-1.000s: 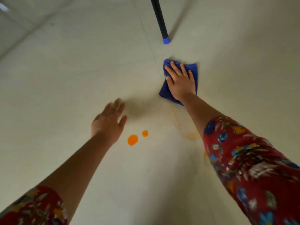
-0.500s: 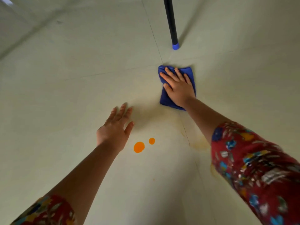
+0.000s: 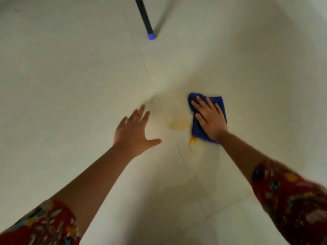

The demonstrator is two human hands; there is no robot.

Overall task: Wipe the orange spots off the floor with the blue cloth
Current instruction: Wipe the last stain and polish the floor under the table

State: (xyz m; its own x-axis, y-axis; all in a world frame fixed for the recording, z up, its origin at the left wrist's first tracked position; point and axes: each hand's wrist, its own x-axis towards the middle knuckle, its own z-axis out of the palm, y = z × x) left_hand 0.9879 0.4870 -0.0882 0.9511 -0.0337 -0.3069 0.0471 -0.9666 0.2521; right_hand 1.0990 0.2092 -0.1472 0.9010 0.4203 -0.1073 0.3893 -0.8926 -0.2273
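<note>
Reaching in from the bottom corners, two bare forearms come out of red flowered sleeves, the left sleeve (image 3: 44, 225) low on the left and the right sleeve (image 3: 292, 197) on the right, blurred. Both arms stretch over a pale tiled floor (image 3: 70, 85), and a thin grout line (image 3: 187, 171) runs away between them.

Farther out, the left hand (image 3: 134, 131) is released and holds nothing: its fingers are spread and straight and the thumb sticks out to the right. Whether its palm touches the floor or hangs just above it cannot be told.

To its right, across the grout line, the right hand (image 3: 210, 121) lies flat on the cloth (image 3: 196, 129). Its fingers are straight and fanned, pressing down rather than gripping. The cloth is blue, folded into a rough rectangle, and lies on the floor under the palm, with its far edge showing past the fingertips and its left edge beside the thumb.

At the cloth's near left corner a bright orange streak (image 3: 192, 141) curls on the tile, touching or nearly touching the fabric. Just left of the cloth, between the two hands, lies a paler yellowish smear (image 3: 178, 123).

Well beyond both hands, a black pole (image 3: 144, 16) slants down from the top edge, and its blue tip (image 3: 151, 35) is at the floor.
</note>
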